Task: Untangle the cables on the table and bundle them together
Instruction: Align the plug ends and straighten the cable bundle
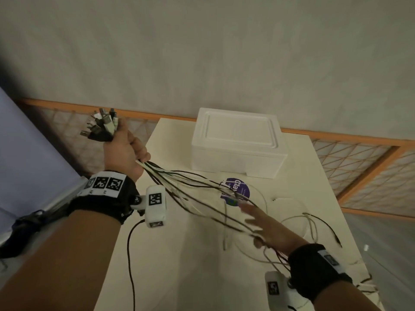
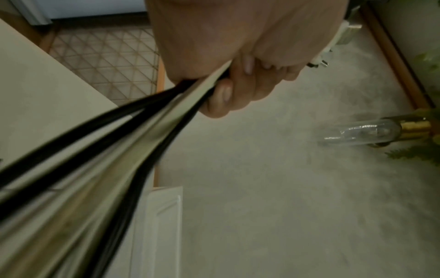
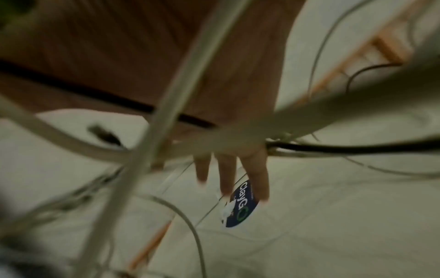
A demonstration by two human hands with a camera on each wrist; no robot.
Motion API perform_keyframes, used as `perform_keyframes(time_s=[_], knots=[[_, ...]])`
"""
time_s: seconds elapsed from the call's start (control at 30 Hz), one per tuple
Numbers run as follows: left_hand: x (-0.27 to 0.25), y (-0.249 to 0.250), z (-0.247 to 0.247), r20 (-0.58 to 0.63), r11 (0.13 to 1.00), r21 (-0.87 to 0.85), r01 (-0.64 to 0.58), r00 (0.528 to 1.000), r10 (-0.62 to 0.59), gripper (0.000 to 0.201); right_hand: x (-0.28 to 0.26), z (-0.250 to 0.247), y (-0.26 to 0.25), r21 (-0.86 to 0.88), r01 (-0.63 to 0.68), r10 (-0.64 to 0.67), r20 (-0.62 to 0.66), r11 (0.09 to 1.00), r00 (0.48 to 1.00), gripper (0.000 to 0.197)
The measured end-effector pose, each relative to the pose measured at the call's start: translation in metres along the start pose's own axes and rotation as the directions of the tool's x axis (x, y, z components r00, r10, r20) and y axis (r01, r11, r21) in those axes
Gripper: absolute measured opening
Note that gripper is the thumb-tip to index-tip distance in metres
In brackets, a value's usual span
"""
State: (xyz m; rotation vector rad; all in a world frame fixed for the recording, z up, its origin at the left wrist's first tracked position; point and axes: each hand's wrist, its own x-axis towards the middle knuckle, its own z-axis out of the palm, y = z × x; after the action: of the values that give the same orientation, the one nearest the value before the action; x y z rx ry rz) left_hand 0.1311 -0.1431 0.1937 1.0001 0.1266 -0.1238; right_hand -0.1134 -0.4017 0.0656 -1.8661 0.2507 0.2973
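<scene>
The right hand (image 1: 268,230), fingers straight, lies among slack cables (image 1: 202,198) above the counter (image 1: 179,254). The left hand (image 1: 125,149) clenches their gathered plug ends. Beyond both sits a lidded white foam box (image 1: 238,142), contents hidden; only the left wrist view shows a glass bulb (image 2: 361,131) on the floor.

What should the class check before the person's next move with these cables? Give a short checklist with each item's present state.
1. Left hand grips the cables near the plugs: ok.
2. Plug ends gathered together above the fist: ok.
3. Right hand open, fingers straight among the strands: ok.
4. Strands untangled: not ok; loose ends lie looped on the table.
5. Box clear of the strands: ok.
6. Bundle tied: not ok.
</scene>
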Motion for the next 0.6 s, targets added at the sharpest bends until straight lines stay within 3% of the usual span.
perform_keyframes(time_s=[0.03,0.1,0.13,0.2,0.27,0.3,0.33,0.4,0.43,0.47,0.53,0.6], knots=[[0.001,0.004,0.001,-0.011,1.000,-0.004,-0.004,1.000,0.004,0.059,0.001,0.000,0.003,0.020,-0.033,0.033,-0.042,0.999,0.999,0.064],[0.005,0.011,0.001,-0.017,1.000,0.002,-0.003,1.000,0.004,0.061,0.002,-0.002,0.007,-0.300,-0.187,0.103,-0.272,0.935,0.957,0.037],[0.006,0.012,0.001,-0.015,1.000,0.010,0.000,1.000,0.001,0.061,0.001,-0.003,0.011,-0.454,-0.255,0.090,-0.354,0.854,0.931,0.048],[0.003,0.007,0.001,-0.008,0.999,0.038,-0.001,1.000,0.001,0.061,0.004,0.004,0.011,-0.586,-0.224,0.020,-0.333,0.779,0.943,0.100],[0.000,0.000,0.002,0.008,0.999,0.050,-0.002,1.000,0.002,0.062,0.007,0.013,0.000,-0.495,-0.055,-0.047,-0.190,0.867,0.981,0.135],[-0.001,-0.003,0.000,0.007,0.999,0.043,0.007,1.000,-0.008,0.062,0.008,0.014,-0.007,-0.329,0.002,-0.049,-0.134,0.944,0.990,0.135],[-0.002,-0.004,-0.001,0.003,0.999,0.039,0.017,1.000,-0.018,0.060,0.008,0.013,-0.010,-0.239,0.015,-0.042,-0.111,0.971,0.993,0.121],[0.002,-0.001,-0.007,-0.019,0.999,0.038,0.020,1.000,-0.019,0.058,0.009,0.009,-0.009,-0.398,-0.040,-0.018,-0.142,0.917,0.990,0.072],[0.005,0.003,-0.010,-0.026,0.999,0.037,0.017,1.000,-0.017,0.056,0.008,0.005,-0.008,-0.566,-0.147,0.054,-0.178,0.811,0.983,0.047],[0.007,0.008,-0.013,-0.032,0.999,0.038,0.019,0.999,-0.018,0.054,0.007,0.001,-0.002,-0.681,-0.225,0.108,-0.210,0.697,0.972,0.034],[0.010,0.022,-0.021,-0.073,0.997,0.045,0.055,0.996,-0.052,0.049,0.001,-0.006,0.015,-0.768,-0.275,0.151,-0.231,0.579,0.961,0.035],[0.009,0.033,-0.026,-0.128,0.996,0.019,0.082,0.989,-0.079,0.047,-0.008,-0.013,0.030,-0.752,-0.297,0.205,-0.217,0.589,0.954,0.041]])
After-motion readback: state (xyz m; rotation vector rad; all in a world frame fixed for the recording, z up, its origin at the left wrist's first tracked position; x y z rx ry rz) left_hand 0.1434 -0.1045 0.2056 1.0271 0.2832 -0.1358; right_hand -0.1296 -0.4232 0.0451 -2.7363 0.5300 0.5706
